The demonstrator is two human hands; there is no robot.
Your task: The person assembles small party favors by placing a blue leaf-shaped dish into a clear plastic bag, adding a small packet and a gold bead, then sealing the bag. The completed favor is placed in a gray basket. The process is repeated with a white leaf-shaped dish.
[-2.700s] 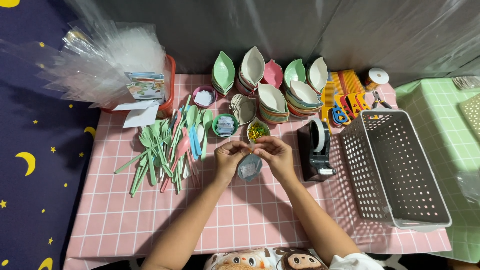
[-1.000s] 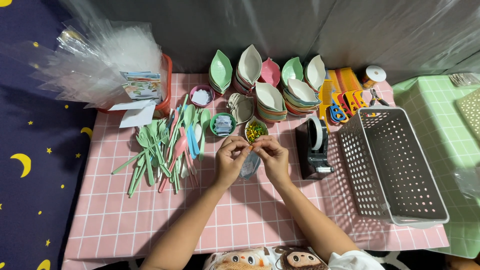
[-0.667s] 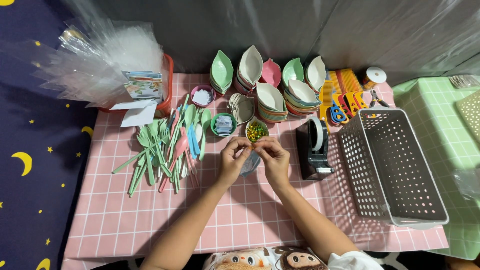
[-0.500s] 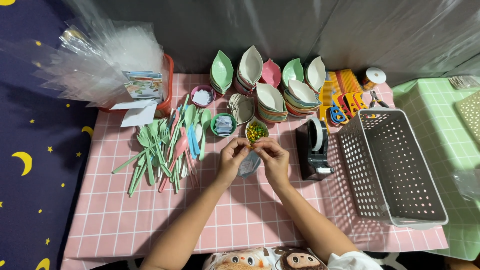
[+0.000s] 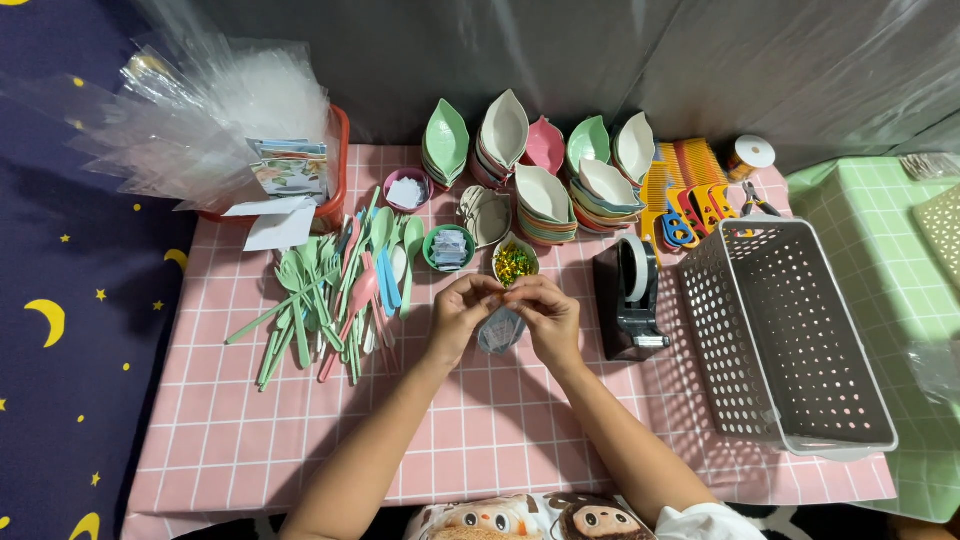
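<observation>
My left hand (image 5: 458, 316) and my right hand (image 5: 544, 316) meet over the middle of the pink checked table (image 5: 300, 440). Together they pinch the top of a small clear bag (image 5: 499, 331) that hangs between them. Just beyond my fingers stands a small leaf-shaped dish of shiny confetti (image 5: 515, 261). A green bowl of small packets (image 5: 448, 247) sits to its left.
Plastic spoons and forks (image 5: 340, 285) lie in a heap at the left. Stacks of leaf-shaped dishes (image 5: 545, 170) line the back. A black tape dispenser (image 5: 630, 295) and a white perforated basket (image 5: 785, 335) stand at the right. A red basket of clear bags (image 5: 240, 130) is back left.
Both hands have moved a little farther from me, toward the confetti dish, still holding the small bag between them. Nothing else has shifted.
</observation>
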